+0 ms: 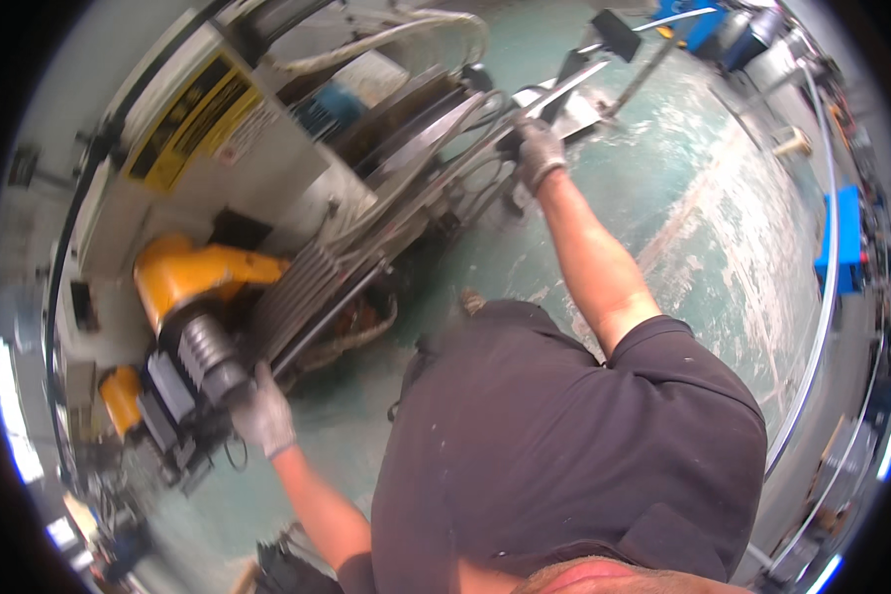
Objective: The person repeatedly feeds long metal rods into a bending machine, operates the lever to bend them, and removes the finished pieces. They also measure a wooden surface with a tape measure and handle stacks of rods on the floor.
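My left hand (264,420), in a pale work glove, is at the near end of a large machine, against a dark long rail (329,315) and close to a grey ribbed cylinder (208,354). Its fingers are blurred and partly hidden, so their grip does not show. Farther forward and to the right, my right hand (542,156), in a greyish glove, has its fingers curled at a long metal bar (480,156) along the machine's side. Part of what lies under those fingers is hidden. Both arms are stretched wide apart.
A yellow machine arm or housing (183,272) stands by the ribbed cylinder. The pale machine body (257,163) carries a yellow-and-black sign (190,121). Hoses (386,38) run over the machine. Worn green floor (683,188) lies to the right, with a blue box (841,243) beyond.
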`<state>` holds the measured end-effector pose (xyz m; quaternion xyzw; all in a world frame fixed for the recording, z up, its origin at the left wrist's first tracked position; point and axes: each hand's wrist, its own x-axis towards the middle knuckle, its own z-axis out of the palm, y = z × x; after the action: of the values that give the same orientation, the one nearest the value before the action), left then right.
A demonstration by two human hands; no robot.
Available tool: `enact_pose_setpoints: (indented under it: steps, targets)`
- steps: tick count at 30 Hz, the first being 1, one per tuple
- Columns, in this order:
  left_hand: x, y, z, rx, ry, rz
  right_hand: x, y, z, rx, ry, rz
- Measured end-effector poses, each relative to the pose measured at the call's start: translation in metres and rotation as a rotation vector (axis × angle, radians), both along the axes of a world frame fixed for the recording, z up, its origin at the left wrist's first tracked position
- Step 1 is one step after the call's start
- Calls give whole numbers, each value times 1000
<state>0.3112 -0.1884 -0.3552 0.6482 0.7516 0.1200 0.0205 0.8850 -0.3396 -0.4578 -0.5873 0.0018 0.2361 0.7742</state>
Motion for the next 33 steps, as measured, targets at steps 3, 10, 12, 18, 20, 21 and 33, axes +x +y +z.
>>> enact_pose_setpoints:
  steps: [3, 10, 12, 18, 20, 21, 33]
  targets:
    - [1, 6, 4, -74, 63, -17, 11, -9, -6, -56, -94, 82]
    - [8, 1, 2, 0, 145, -80, 34, -14, -23, 127, 3, 123]
    - [13, -2, 13, -46, 73, -98, 36, -13, -24, 128, -3, 149]
    - [21, -5, 19, -21, 35, -93, 48, -16, -28, 124, 16, 175]
    - [21, -4, 19, -36, 58, -83, 48, -15, -26, 86, 6, 168]
    - [20, -2, 20, -80, 48, -94, 47, -16, -25, 67, -1, 162]
    - [39, -62, 22, 153, -356, -401, -65, -40, 39, 199, -261, 419]
